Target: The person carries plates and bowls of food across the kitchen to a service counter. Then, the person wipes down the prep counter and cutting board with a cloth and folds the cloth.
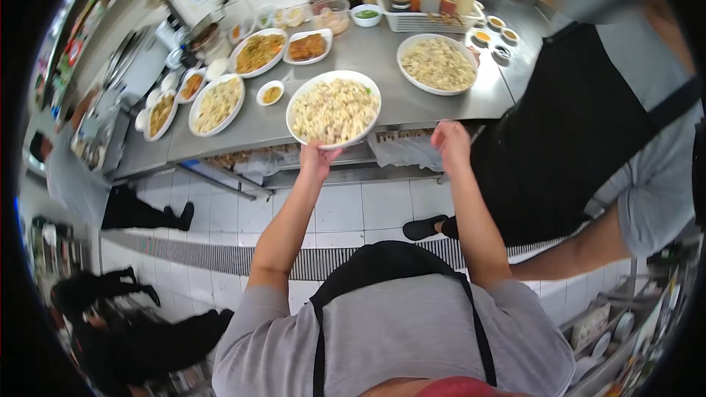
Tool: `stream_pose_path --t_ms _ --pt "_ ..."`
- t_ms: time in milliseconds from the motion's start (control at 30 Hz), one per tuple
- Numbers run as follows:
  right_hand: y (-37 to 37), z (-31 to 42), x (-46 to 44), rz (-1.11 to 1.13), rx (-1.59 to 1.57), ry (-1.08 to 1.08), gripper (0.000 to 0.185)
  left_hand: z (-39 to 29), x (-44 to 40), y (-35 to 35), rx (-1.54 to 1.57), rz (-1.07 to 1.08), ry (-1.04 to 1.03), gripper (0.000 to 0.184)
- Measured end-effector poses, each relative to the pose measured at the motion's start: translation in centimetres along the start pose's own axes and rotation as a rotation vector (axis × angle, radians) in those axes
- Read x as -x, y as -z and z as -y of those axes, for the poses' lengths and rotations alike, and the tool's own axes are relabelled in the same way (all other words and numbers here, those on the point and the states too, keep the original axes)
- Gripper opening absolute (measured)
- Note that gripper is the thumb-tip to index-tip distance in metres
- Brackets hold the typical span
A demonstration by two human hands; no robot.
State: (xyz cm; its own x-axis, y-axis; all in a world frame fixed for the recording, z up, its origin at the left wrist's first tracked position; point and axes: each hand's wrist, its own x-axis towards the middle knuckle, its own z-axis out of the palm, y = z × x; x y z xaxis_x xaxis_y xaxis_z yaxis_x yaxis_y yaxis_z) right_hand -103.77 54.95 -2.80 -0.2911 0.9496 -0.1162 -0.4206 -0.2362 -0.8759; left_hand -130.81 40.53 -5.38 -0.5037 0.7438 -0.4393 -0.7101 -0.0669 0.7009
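Head view; full bowl (363,133) is gripped at its near rim by left hand (318,161); right hand (451,141) is half-curled, seemingly empty; heavy, rigid, slick handling is expected; underside support is advised.

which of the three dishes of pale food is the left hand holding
The middle dish: the left hand grips its near rim. That hand touches neither the left dish nor the right dish.
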Motion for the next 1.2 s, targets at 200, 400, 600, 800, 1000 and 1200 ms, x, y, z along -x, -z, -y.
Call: stream_pose_path --t_ms 200,400,600,800,1000,1200 --pt "2.3 -1.5 14.8 -0.237 0.263 -0.242 0.019 -0.3 -7.6 -3.4 -0.049 0.14 0.132 0.036" --pt "11.3 -7.5 28.4 -0.637 0.804 -0.24 0.028 -1.0 -9.4 -4.5 -0.09 0.184 0.134 0.039" --pt "18.6 -16.1 46.5 -1.224 0.576 -0.48 0.018 2.9 -9.5 -2.6 -0.102 0.29 -0.172 0.037" --pt "15.2 -19.6 59.5 -1.651 0.924 -1.099 0.068 14.3 6.3 -1.2 -0.465 0.754 0.59 0.023" --pt "20.4 -21.6 65.8 -1.905 0.674 -0.812 0.024 29.8 21.3 -4.5 -1.17 1.795 0.139 0.02" --pt "30.1 -10.5 72.2 -1.652 0.578 -0.243 0.046 39.9 40.0 -13.8 -1.057 1.988 0.604 0.036"
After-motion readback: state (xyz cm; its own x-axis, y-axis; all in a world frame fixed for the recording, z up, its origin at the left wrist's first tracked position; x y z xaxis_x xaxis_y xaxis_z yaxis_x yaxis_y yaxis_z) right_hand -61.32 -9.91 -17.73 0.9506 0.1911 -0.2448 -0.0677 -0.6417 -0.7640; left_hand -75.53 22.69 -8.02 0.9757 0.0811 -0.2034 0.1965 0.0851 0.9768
